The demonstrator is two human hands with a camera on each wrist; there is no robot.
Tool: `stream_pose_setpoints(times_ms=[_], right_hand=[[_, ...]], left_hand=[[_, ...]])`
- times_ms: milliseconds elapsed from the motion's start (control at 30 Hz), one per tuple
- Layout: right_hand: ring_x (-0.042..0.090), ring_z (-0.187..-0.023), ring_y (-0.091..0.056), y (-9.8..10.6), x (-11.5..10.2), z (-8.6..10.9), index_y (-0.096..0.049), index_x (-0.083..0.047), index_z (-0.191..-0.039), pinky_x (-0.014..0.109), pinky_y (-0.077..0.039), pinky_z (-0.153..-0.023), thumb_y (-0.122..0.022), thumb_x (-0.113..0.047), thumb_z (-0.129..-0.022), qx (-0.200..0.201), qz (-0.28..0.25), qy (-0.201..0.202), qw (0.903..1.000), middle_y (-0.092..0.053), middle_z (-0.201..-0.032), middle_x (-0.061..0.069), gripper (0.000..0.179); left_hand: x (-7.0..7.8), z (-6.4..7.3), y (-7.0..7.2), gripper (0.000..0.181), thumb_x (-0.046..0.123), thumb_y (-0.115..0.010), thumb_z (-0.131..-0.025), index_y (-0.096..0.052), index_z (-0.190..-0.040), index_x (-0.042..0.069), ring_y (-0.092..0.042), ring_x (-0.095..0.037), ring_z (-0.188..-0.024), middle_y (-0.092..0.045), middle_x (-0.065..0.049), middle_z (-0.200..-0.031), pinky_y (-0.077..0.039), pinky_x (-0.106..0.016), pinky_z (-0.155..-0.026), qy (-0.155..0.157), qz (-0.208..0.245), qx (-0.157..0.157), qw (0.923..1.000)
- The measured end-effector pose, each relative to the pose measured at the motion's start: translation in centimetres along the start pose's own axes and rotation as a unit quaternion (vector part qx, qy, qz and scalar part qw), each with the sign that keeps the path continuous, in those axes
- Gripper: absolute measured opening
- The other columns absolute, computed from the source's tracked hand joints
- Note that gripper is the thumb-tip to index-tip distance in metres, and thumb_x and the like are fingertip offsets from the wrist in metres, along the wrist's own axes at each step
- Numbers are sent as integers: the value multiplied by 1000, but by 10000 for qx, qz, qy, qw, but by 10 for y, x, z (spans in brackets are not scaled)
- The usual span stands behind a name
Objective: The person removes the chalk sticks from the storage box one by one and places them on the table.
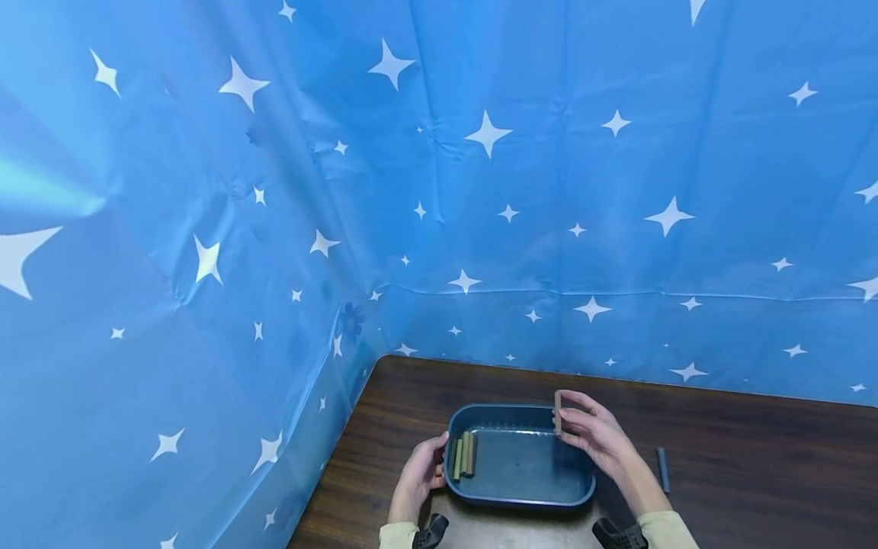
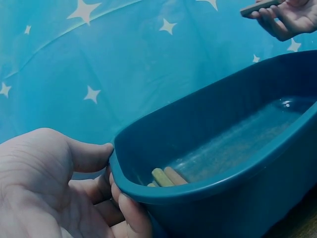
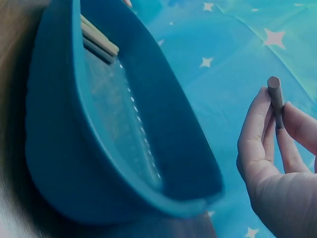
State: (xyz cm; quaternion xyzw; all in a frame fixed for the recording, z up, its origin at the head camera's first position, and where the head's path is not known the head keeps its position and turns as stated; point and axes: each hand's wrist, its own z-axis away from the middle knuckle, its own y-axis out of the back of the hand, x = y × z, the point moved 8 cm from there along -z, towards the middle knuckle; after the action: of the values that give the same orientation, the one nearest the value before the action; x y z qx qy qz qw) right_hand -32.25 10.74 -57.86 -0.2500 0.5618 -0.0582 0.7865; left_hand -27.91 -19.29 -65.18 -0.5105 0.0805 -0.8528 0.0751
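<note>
A dark blue plastic tub stands on the table. My left hand grips its left end, the thumb at the rim and the fingers curled against the outer wall. Several yellowish and brown sticks lie side by side inside, along the left wall. Over the tub's right back corner, my right hand pinches a brown round stick between thumb and fingertips. That stick looks upright in the head view, above the rim.
A blue stick lies on the dark wood table to the right of my right forearm. A blue curtain with white stars hangs behind and left of the table. A black strap circles each wrist.
</note>
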Motion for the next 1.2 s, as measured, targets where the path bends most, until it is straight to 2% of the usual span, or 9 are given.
stream_pose_setpoints(times_ms=[200, 433, 800, 1033, 1200], right_hand=[[16, -104, -67, 24, -13, 9, -60, -22, -128, 33, -57, -87, -56, -5, -106, 14, -51, 97, 9999, -60, -118, 4, 28], [15, -100, -69, 53, -17, 22, -66, -29, -115, 32, -58, -85, -55, -4, -106, 125, -161, 80, 9998, -67, -110, 2, 28], [14, -98, -70, 101, -14, 40, -71, -31, -107, 34, -58, -88, -55, -3, -107, 394, -512, -172, 9978, -66, -109, -1, 32], [14, -102, -70, 123, -7, 48, -69, -34, -106, 35, -58, -90, -59, -7, -105, 568, -265, -332, 9975, -66, -110, -3, 29], [12, -102, -70, 138, -5, 56, -70, -36, -104, 34, -58, -90, -58, -7, -106, 697, -228, -375, 9966, -67, -109, -6, 32]], left_hand=[[1, -2, 0, 28, 31, -50, -107, -57, -83, 17, -50, 0, -54, -50, 7, -72, -41, -12, -50, 9, 7, -45, 10000], [1, -2, -1, 29, 30, -49, -107, -58, -84, 17, -50, 0, -54, -51, 6, -73, -42, -12, -51, 31, -18, -60, 10000], [3, 0, -1, 27, 30, -50, -107, -57, -85, 16, -52, -1, -55, -52, 7, -72, -42, -13, -51, -16, -12, -66, 10000], [4, -1, -2, 25, 29, -49, -108, -56, -88, 14, -48, -1, -54, -51, 6, -72, -41, -14, -50, -70, 47, -88, 9999], [4, -1, -1, 25, 29, -50, -108, -59, -90, 14, -53, -2, -56, -54, 6, -74, -43, -15, -51, -64, 18, -29, 10000]])
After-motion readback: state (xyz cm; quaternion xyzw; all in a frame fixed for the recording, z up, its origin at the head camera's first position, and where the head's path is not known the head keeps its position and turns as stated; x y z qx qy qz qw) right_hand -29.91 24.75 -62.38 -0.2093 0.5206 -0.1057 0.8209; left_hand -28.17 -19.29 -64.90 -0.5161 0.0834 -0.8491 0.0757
